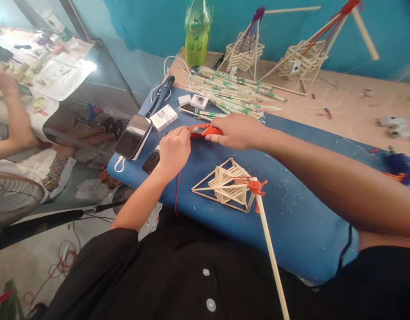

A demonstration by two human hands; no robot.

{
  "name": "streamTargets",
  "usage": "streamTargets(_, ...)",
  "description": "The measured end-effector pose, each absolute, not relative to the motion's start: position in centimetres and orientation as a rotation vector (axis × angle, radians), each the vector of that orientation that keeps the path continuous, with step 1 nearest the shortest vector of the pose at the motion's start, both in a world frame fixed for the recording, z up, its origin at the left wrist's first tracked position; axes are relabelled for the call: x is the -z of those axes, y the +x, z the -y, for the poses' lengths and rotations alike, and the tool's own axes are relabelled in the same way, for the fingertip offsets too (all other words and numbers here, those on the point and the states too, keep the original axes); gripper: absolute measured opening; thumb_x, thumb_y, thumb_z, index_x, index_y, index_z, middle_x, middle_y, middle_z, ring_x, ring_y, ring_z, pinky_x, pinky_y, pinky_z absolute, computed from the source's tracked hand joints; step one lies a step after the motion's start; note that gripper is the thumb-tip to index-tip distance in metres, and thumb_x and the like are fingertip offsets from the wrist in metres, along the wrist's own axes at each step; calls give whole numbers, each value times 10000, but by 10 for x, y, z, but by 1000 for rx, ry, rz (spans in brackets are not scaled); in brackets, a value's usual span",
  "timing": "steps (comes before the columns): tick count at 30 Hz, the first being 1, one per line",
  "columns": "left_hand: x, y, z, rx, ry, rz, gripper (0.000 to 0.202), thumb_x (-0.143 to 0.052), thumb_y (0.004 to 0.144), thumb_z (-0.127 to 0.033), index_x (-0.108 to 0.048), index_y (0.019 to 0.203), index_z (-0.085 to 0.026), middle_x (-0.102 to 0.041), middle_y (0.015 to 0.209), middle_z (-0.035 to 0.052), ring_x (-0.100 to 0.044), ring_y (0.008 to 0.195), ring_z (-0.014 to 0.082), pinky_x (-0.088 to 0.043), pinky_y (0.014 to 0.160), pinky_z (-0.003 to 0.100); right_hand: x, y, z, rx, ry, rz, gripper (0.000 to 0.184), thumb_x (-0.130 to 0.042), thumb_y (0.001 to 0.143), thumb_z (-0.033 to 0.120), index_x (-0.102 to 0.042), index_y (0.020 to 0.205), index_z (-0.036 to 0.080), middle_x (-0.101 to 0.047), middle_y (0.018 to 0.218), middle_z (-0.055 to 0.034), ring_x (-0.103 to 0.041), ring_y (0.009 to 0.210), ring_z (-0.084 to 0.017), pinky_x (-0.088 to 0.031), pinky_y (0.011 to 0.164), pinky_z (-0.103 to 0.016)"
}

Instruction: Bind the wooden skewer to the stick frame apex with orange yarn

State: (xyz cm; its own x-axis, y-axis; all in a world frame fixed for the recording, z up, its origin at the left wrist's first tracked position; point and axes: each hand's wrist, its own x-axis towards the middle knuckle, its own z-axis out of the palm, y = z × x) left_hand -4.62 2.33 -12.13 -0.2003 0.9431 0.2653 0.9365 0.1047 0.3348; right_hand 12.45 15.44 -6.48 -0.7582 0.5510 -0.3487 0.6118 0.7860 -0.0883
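Observation:
My right hand has its fingers wrapped round the right end of a flat orange-red thing with a pale grey middle; its exact kind does not show. Pinched at the other end of it is my left hand. A thin red string hangs below the left hand, down over the table's front edge. Closer to my body lies a small stick model of stacked wooden sticks in a triangular frame. Orange yarn is knotted at its peak, and a long chopstick slants from there toward me.
Behind my hands lie wrapped chopsticks. Two more stick models and a green-yellow bottle stand at the wall. Left are a phone, a white box and blue-handled pliers. Another person's arm and a fan are far left.

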Motion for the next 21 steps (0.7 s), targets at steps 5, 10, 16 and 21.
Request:
streamTargets(5,121,-43,-26,-392,2124,-2349,356,-423,1110,-122,-770,1186,-137,-824,1161,152,-791,1106,274,-589,867,334,67,123,-154,250,907,-2667,514,-387,1083,575,-686,1215,179,-783,1102,-182,-719,987,-340,-354,682,-371)
streamTargets(10,117,-37,-25,-174,2219,-2285,368,-404,1086,-64,-731,1249,-109,-790,1186,189,-770,1141,295,-588,891,342,66,121,-154,200,888,-2671,578,-337,1078,593,-695,1236,168,-783,1122,-206,-721,987,-367,-386,691,-394)
streamTargets(16,115,-33,-27,-101,2235,-2259,392,-394,1064,-28,-710,1293,-56,-776,1189,226,-762,1168,309,-602,886,337,69,121,-155,213,864,-2680,559,-322,1091,563,-685,1233,162,-779,1122,-210,-723,984,-360,-388,711,-390)
streamTargets(21,111,-33,-33,14,2226,-2243,436,-395,1055,-9,-671,1393,-24,-766,1223,248,-764,1193,331,-610,920,359,74,123,-158,279,838,-2696,518,-319,1105,528,-654,1239,156,-770,1216,-210,-719,1033,-345,-401,763,-384)
